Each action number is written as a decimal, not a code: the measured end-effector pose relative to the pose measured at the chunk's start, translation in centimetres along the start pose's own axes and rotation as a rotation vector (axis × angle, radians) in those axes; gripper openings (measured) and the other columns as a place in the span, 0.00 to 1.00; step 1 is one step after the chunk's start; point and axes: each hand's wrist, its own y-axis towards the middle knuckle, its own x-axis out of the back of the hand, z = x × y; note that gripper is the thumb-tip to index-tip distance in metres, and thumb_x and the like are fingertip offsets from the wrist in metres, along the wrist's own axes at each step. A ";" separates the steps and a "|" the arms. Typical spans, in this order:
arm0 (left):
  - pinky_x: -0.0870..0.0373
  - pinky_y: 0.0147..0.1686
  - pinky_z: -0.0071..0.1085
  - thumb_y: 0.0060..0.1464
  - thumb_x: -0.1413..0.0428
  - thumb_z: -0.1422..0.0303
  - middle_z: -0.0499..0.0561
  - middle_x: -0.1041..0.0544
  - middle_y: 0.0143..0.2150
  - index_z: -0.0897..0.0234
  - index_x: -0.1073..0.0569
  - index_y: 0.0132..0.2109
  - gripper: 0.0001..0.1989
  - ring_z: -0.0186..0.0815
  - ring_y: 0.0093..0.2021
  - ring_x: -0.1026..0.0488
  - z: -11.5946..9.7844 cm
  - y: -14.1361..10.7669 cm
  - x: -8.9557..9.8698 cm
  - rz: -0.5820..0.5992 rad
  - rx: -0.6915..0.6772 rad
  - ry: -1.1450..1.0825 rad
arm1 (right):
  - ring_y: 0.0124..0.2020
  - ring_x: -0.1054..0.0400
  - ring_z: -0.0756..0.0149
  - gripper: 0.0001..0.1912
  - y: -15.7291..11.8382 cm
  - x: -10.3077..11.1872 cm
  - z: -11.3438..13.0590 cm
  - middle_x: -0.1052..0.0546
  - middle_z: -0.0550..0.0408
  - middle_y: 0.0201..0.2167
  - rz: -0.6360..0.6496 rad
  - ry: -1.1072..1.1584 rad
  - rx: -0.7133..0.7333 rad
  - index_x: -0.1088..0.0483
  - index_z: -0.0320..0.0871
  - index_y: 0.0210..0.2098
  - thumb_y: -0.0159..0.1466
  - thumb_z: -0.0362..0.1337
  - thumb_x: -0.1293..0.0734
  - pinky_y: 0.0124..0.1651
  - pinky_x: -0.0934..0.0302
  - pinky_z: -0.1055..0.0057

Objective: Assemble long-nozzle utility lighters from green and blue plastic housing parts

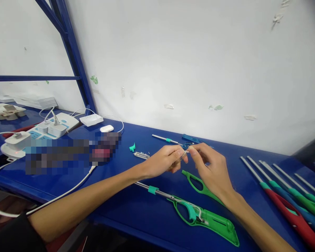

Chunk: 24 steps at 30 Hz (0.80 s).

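Part (184, 153) crosswise between fingertips (178, 154)

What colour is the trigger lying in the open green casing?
The trigger is turquoise green, showing best in the head view.

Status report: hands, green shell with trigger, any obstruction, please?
Left hand, right hand close, small part at fingers. Green shell open, teal trigger inside. Left forearm hides metal tube's tip.

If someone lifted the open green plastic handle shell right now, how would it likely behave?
The green shell looks light and fairly stiff, being thin-walled plastic. The curved teal plastic trigger and long silver metal rod might slip loose, lying exposed. Resting flat, the shell seems unlikely to roll.
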 end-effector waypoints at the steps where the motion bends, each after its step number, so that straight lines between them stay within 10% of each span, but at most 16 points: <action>1: 0.46 0.21 0.24 0.70 0.53 0.50 0.42 0.34 0.22 0.65 0.31 0.42 0.21 0.29 0.21 0.41 0.1 0.0 0.0 0.000 0.000 0.005 | 0.24 0.35 0.71 0.17 0.0 0.0 0.1 0.25 0.59 0.28 0.007 0.003 -0.004 0.26 0.46 0.33 0.74 0.46 0.37 0.28 0.41 0.71; 24: 0.41 0.21 0.23 0.65 0.43 0.55 0.47 0.24 0.35 0.63 0.32 0.49 0.17 0.29 0.26 0.27 -0.4 0.1 -0.1 -0.116 0.033 0.038 | 0.25 0.32 0.66 0.22 0.4 0.8 0.1 0.25 0.57 0.25 0.024 -0.084 -0.042 0.28 0.46 0.33 0.76 0.47 0.44 0.32 0.42 0.67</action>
